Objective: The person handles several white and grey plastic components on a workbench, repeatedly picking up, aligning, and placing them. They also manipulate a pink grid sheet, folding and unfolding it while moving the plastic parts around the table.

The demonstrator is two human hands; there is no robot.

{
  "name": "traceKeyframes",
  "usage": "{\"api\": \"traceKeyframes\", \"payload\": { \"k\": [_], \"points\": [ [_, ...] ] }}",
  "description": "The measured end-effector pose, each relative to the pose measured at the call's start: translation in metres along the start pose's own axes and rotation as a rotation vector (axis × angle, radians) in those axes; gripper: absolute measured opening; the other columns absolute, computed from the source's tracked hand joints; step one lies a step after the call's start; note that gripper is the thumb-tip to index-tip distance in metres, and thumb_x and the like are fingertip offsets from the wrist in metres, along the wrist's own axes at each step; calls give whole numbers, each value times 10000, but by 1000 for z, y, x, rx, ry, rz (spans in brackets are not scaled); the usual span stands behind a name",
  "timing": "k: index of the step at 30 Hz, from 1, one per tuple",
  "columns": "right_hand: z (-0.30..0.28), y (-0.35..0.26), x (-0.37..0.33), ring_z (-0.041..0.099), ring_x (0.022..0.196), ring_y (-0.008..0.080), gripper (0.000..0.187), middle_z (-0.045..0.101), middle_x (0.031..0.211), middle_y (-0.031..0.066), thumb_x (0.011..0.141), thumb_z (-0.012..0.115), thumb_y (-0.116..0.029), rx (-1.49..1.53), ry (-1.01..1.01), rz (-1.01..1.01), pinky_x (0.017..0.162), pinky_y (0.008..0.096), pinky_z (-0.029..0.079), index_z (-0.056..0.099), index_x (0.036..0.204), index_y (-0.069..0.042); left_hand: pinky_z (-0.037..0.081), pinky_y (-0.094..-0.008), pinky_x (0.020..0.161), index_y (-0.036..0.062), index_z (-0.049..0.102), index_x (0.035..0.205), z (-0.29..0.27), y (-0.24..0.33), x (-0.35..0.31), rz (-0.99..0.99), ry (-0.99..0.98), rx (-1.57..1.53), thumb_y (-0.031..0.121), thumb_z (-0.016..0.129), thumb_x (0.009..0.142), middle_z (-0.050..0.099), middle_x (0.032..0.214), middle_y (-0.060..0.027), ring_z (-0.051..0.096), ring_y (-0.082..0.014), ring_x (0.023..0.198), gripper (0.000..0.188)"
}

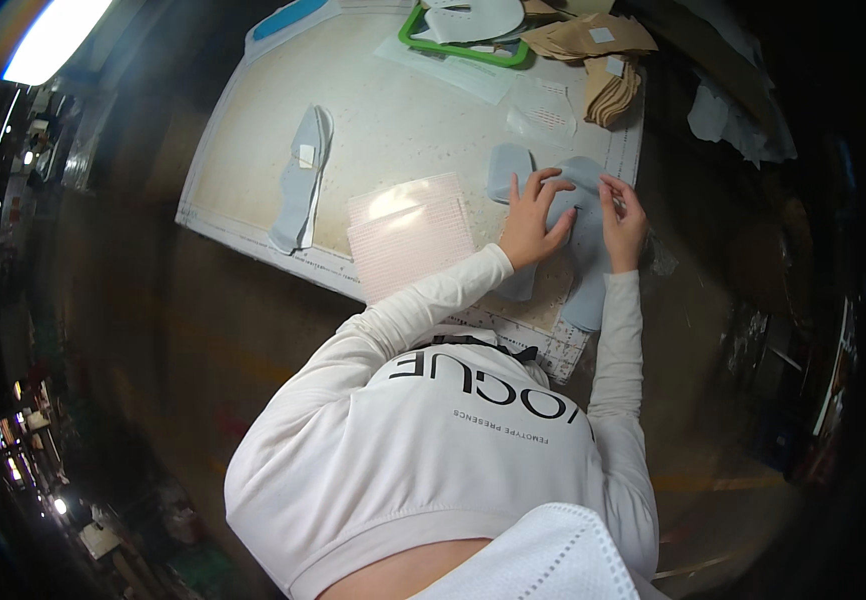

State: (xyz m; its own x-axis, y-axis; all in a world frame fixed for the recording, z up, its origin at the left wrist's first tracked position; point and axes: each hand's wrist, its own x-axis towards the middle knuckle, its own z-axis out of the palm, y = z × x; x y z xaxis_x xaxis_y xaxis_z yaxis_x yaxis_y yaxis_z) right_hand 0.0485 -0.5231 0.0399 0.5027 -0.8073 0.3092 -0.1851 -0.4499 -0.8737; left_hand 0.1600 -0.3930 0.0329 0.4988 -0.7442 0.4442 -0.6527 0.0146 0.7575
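A curved blue-grey cut piece (585,270), which looks like soft sheet material, lies at the right edge of the table. My left hand (531,222) rests over its left side, palm down with the fingers apart. Close by on the right, my right hand (625,222) has thumb and fingertips drawn together at the piece's upper right edge. Whatever is between those fingertips is too small to make out. A small dark mark shows on the piece between my hands. Another blue-grey piece (510,170) lies just beyond my left fingers, and part of one shows under my left wrist.
Lined pinkish sheets (413,245) lie left of my left forearm on the white table (243,150). Farther left is a stack of blue-grey pieces (299,195) with a white label. A green-rimmed tray (468,53), brown cut pieces (593,38) and clear plastic (543,112) occupy the far side.
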Motion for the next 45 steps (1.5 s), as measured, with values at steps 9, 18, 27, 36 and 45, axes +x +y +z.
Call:
{"api": "traceKeyframes", "payload": {
  "k": [9,18,27,36,45],
  "points": [
    [26,-3,-105,601,806,85,174,659,872,10,879,668,-172,665,-369,456,719,198,431,664,963,-19,308,-399,1064,102,411,1338,-29,16,-47,-559,-448,-1622,436,396,924,387,1428,-90,426,-248,1261,532],
    [33,19,-125,576,836,70,220,642,898,-7,842,713,-163,605,-457,510,738,211,435,651,1001,-24,276,-399,1098,79,457,1315,-42,11,-62,-509,-557,-1619,399,412,926,392,1435,-124,405,-270,1285,505],
    [72,-23,-148,615,732,121,472,661,840,71,875,642,-117,342,-482,286,683,255,505,488,1319,-74,442,-284,920,44,624,1129,-88,-55,-14,-399,-536,-751,211,559,944,639,1103,-54,571,-138,1041,257],
    [69,-44,-140,641,740,180,363,661,878,94,859,623,-86,59,-570,169,638,288,518,570,1218,-61,490,-415,852,132,578,1092,-178,-164,-16,-412,-410,742,330,834,615,561,1070,-142,537,-353,1042,577],
    [92,-57,-136,383,1303,277,403,538,1280,66,808,665,-198,-369,-796,-328,1006,416,346,602,1197,-111,450,-430,850,141,597,1012,-178,-180,-25,-383,-381,616,311,849,574,605,988,-84,580,-291,964,533]
  ]
}}
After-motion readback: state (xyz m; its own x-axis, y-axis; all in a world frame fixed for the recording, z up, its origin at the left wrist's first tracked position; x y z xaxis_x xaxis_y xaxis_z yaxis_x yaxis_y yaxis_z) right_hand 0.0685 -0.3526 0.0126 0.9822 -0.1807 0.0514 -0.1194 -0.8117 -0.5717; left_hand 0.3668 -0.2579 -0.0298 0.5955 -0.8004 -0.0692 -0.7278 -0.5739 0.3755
